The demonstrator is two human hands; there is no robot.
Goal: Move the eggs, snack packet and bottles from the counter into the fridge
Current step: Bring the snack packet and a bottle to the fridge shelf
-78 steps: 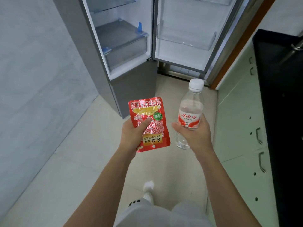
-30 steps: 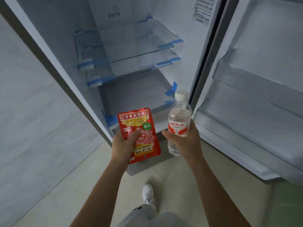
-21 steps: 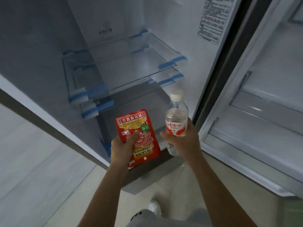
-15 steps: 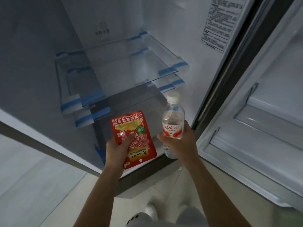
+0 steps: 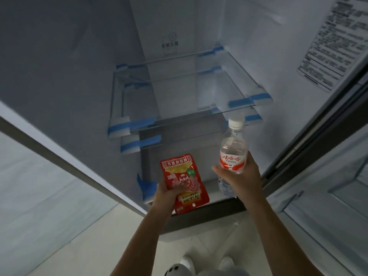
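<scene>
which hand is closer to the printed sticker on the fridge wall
Right. The right hand is below and left of the sticker; the left hand sits further left.

Label on the bottle (image 5: 232, 159) read 娃哈哈 in red. The snack packet (image 5: 182, 179) had Chinese print, upside down, couldn't make it out. The sticker (image 5: 334, 42) inside the fridge (image 5: 258, 36) was too blurry to read.

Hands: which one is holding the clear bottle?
The right hand, wrapped round the clear white-capped bottle. The left hand pinches a red snack packet instead.
</scene>
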